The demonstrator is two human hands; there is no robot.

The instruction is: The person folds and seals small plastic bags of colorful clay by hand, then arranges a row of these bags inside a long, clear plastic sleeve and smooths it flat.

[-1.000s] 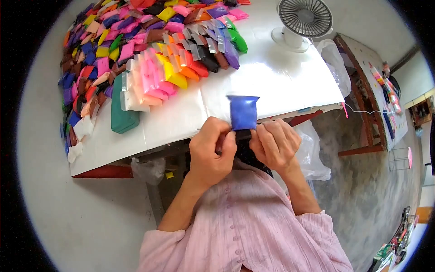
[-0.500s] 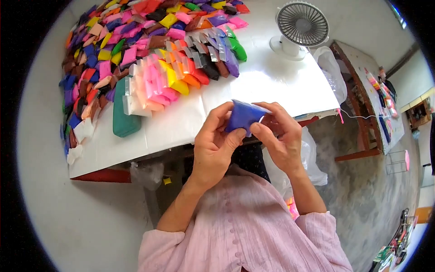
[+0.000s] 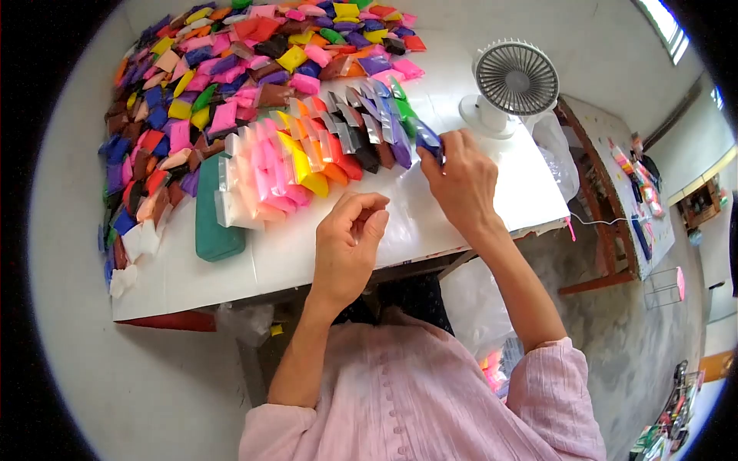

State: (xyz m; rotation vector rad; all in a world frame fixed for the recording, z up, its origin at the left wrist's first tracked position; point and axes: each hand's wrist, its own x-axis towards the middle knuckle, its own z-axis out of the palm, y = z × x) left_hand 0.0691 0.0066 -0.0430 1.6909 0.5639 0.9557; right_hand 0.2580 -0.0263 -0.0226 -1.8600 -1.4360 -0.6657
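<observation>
My right hand [image 3: 466,183] pinches a small blue packet [image 3: 428,140] in clear plastic, at the right end of a row of packets. That row runs peach, pink, yellow [image 3: 304,163], orange, red, black, brown, purple and green [image 3: 405,110], leaning on one another with their clear flaps up. Over the table's front edge, my left hand [image 3: 346,242] is loosely curled, thumb apart from the fingers, and I see nothing in it. A dark green block [image 3: 217,223] stands against the peach end of the row.
A large heap of mixed coloured packets [image 3: 223,115] covers the back left of the white table [image 3: 292,265]. A white fan [image 3: 513,81] stands at the back right. White scraps [image 3: 140,240] lie at the left. Clear plastic bags [image 3: 480,303] hang below the front edge.
The blue packet, earlier held between both hands near my body, has moved forward in my right hand to the row's right end. My left hand has let go of it and drawn left.
</observation>
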